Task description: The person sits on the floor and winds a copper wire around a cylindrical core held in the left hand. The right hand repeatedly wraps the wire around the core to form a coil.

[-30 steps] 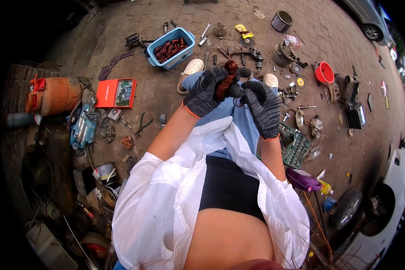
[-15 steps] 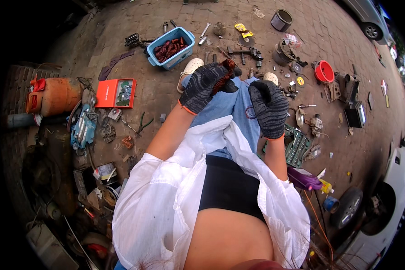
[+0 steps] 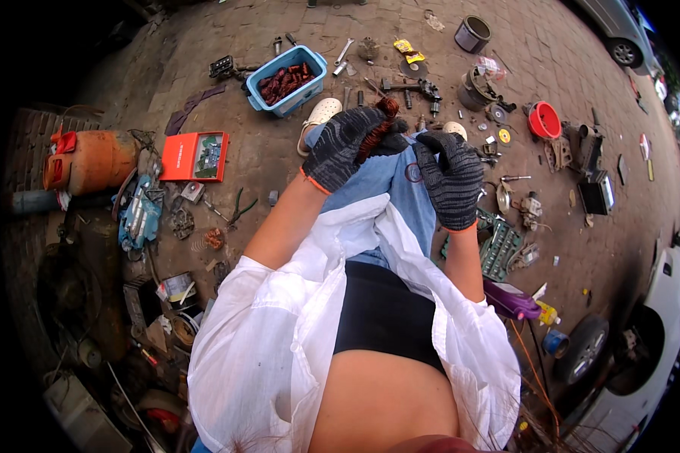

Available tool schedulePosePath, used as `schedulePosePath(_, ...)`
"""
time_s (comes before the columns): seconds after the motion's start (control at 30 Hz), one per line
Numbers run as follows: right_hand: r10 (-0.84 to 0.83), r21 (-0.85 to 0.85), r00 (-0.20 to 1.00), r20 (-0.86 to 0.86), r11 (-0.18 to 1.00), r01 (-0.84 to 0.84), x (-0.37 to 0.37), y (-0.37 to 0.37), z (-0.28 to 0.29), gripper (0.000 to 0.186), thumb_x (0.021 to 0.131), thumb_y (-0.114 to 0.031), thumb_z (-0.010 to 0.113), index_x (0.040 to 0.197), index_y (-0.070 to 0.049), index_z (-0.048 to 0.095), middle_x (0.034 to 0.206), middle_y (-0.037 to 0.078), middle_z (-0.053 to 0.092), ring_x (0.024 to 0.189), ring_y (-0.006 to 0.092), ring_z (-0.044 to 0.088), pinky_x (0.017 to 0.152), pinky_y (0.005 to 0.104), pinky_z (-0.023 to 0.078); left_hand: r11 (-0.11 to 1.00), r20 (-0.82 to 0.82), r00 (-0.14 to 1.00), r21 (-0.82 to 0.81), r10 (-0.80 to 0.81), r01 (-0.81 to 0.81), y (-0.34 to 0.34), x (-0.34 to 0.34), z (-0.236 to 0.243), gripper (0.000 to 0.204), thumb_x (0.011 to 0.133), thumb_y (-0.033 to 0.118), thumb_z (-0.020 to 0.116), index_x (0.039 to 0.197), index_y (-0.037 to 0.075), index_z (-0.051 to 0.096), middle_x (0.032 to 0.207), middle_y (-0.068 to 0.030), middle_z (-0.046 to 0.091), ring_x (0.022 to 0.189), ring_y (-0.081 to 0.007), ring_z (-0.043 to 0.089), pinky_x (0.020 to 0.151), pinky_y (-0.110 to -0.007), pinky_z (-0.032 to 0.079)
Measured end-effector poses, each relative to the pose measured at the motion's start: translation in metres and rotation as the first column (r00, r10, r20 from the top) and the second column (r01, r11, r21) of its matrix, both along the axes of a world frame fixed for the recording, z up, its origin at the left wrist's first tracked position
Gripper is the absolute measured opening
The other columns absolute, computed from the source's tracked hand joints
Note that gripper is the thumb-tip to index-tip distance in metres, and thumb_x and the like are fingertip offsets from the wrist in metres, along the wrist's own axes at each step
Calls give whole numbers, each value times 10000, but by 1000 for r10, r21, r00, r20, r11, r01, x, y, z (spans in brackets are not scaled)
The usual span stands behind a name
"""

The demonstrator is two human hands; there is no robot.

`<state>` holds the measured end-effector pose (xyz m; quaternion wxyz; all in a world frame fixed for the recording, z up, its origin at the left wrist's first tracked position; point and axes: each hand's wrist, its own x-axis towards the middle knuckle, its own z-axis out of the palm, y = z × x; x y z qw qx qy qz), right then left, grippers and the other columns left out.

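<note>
My gloved left hand [image 3: 347, 143] is closed around a bundle of dark reddish copper wire [image 3: 381, 124], whose upper end sticks up above the fingers; dark glove fingers show behind it. My gloved right hand [image 3: 447, 177] is apart from the bundle, over my right knee, with fingers curled; what they pinch, if anything, is too small to make out. A thin reddish wire loop [image 3: 412, 172] lies beside those fingers, against my jeans.
Beyond my feet stand a blue bin of copper scrap [image 3: 283, 84], a red bucket [image 3: 543, 121] and metal cans [image 3: 472, 35]. Tools and metal parts lie scattered around. An open orange box [image 3: 183, 157] and gas cylinder [image 3: 91, 161] are left; a car [image 3: 608, 38] is back right.
My hands have moved apart, the right one to the right and slightly down. The bundle leans more and sits a little higher in view. A thin wire loop now shows beside my right hand.
</note>
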<state>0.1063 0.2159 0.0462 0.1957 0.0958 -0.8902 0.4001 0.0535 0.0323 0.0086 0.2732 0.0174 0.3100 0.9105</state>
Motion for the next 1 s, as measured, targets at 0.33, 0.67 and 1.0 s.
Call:
schedulePosePath(0.33,-67,-243,996,51,967,77,3,-1,-8,113,764,-68,644,867,-27,617,797,113,623,712,228,601,682,300,468,873,-452,891,-450,-40,-189,-2,9,-1,375,829,274,598,1059,-21,569,1029,-147,610,792,-220,640,717,-318,532)
schedulePosePath(0.67,-8,-349,990,140,936,57,7,-4,-4,118,777,-54,644,881,-8,612,797,95,617,727,182,603,684,281,471,843,-385,922,-509,-41,-175,5,11,0,273,789,47,592,1061,75,599,1014,-144,624,844,-270,635,705,-318,515)
schedulePosePath(1.0,302,-653,884,356,757,4,4,2,4,165,821,-112,616,938,5,612,744,37,590,641,102,551,606,235,452,973,-259,966,-223,-4,-56,8,15,14,544,788,358,641,1128,-53,534,954,-102,610,792,-188,628,675,-280,535)
